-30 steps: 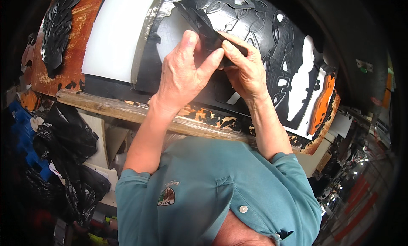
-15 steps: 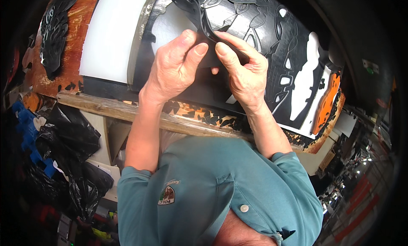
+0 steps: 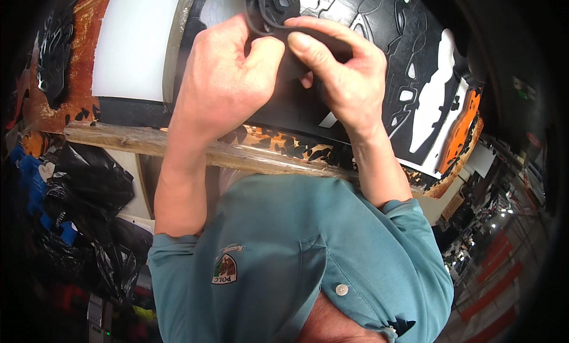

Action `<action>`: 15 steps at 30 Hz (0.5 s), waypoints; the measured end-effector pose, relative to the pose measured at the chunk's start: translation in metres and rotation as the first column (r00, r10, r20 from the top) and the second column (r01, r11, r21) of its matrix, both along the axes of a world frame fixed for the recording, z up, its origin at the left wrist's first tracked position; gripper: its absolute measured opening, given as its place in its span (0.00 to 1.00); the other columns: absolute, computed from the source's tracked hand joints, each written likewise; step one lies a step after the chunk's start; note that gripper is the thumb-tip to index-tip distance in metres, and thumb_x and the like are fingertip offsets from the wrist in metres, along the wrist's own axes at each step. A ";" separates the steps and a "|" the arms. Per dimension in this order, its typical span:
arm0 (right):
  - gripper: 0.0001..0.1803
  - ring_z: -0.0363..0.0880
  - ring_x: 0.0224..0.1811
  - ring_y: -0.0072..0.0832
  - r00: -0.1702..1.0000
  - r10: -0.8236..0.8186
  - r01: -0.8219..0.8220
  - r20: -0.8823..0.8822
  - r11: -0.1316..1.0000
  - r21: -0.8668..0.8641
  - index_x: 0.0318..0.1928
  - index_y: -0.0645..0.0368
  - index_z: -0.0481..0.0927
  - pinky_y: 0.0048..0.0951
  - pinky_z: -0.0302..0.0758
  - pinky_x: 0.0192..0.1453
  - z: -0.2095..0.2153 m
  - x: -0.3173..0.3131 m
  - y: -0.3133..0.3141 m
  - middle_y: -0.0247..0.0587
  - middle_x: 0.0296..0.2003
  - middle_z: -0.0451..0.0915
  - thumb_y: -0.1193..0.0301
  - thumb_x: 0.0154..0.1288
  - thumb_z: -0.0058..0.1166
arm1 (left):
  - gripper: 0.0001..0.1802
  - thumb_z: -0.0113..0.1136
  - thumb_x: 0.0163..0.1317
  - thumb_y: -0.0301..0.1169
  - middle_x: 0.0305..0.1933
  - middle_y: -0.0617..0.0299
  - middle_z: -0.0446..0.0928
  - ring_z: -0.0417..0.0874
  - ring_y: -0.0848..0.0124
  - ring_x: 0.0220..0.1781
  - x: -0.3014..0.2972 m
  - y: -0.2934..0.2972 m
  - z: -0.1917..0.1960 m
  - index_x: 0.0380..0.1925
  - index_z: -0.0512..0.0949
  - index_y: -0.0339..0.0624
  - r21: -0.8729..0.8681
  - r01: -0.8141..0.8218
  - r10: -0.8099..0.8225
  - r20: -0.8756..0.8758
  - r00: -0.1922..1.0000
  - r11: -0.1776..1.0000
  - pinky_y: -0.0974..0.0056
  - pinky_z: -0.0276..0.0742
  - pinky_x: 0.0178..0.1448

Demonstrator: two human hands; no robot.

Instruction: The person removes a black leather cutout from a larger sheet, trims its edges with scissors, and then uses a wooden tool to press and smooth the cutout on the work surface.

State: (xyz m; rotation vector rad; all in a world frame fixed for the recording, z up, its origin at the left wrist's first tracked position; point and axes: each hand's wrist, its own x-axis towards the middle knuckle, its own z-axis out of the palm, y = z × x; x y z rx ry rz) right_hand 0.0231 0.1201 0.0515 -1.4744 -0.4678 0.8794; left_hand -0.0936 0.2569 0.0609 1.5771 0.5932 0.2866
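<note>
My left hand [image 3: 225, 82] and my right hand [image 3: 347, 76] are raised side by side over the work table, thumbs toward each other. Between them they pinch a thin, bendy black sheet piece [image 3: 256, 14], which looks like rubber or foam with cut-out openings. It is curled upward at the fingertips, and its far end runs out at the top edge. Beneath lies a larger black sheet [image 3: 388, 29] with curved cut outlines and several openings showing white. A long, wavy white opening [image 3: 431, 100] shows at its right side.
An orange wavy-edged block [image 3: 459, 132] stands at the table's right end. To the left are a white board [image 3: 136, 41] and a heap of black cut pieces [image 3: 56, 55]. A wooden rail [image 3: 130, 138] edges the table, with black scraps behind it. Black plastic bags [image 3: 89, 183] sit lower left.
My hands have moved up in the view with the black piece. My left hand has turned and its fingers have closed in more. The table appears shifted slightly up and left.
</note>
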 end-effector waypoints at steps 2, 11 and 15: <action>0.13 0.82 0.30 0.19 0.835 0.012 -0.037 0.550 0.999 0.035 0.53 0.64 0.89 0.20 0.79 0.35 -0.002 -0.006 0.003 0.35 0.34 0.89 0.77 0.68 0.69 | 0.09 0.53 0.66 0.24 0.22 0.48 0.77 0.77 0.70 0.24 -0.002 0.001 -0.003 0.38 0.82 0.32 0.056 0.016 -0.011 -0.076 0.997 0.998 0.61 0.75 0.32; 0.14 0.83 0.30 0.26 0.728 -0.040 -0.102 0.685 0.981 0.166 0.49 0.66 0.88 0.24 0.79 0.34 -0.013 -0.016 0.005 0.43 0.34 0.87 0.83 0.62 0.70 | 0.13 0.47 0.72 0.22 0.29 0.61 0.82 0.80 0.78 0.28 -0.018 0.002 -0.001 0.45 0.82 0.33 0.018 0.076 -0.071 -0.195 0.978 0.997 0.71 0.75 0.33; 0.12 0.84 0.34 0.22 0.929 -0.046 -0.023 0.368 0.983 0.181 0.50 0.68 0.88 0.23 0.80 0.38 -0.010 -0.017 -0.001 0.40 0.34 0.87 0.83 0.66 0.67 | 0.15 0.44 0.73 0.21 0.29 0.60 0.82 0.80 0.78 0.27 -0.016 -0.003 -0.005 0.48 0.82 0.31 -0.121 0.039 -0.050 -0.087 0.995 0.992 0.71 0.76 0.32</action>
